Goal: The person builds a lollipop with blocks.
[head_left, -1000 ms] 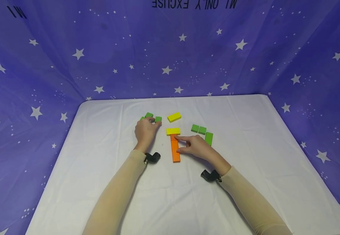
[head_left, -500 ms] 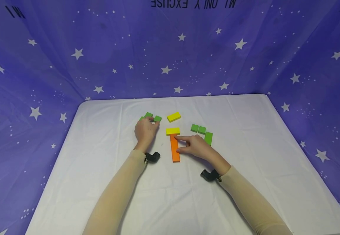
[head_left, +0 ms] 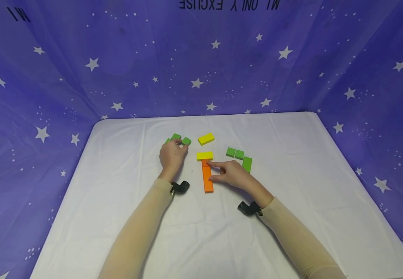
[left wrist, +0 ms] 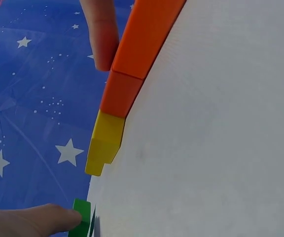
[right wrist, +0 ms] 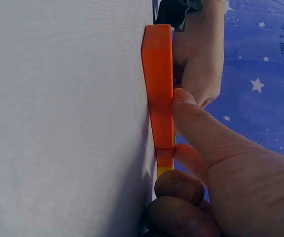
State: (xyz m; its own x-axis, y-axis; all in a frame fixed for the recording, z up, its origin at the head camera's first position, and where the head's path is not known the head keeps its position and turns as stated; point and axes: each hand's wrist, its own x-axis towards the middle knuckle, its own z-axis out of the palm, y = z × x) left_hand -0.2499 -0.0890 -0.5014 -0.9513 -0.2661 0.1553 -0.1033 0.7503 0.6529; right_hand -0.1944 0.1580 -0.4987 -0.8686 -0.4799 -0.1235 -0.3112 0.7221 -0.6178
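My left hand (head_left: 173, 155) is at a small green block (head_left: 186, 141); the thumb (left wrist: 58, 219) lies against it in the left wrist view, and the index finger bends to its side. Two more green blocks, one of them partly hidden, sit by the knuckles. A long orange block (head_left: 208, 180), a small orange block (head_left: 205, 162) and a crosswise yellow block (head_left: 205, 156) form a T shape. My right hand (head_left: 234, 174) touches this shape, index fingertip on the small orange block and thumb at the long one's right edge; its other fingers are curled.
A second yellow block (head_left: 206, 138) lies tilted behind the T. Right of it are two small green blocks (head_left: 235, 153) and a longer green block (head_left: 247, 164). White cloth (head_left: 117, 155) covers the table, with a purple starry curtain (head_left: 201, 66) around it.
The green block at my left thumb has turned slightly and shifted a little to the left. My right hand and the T shape have stayed put.
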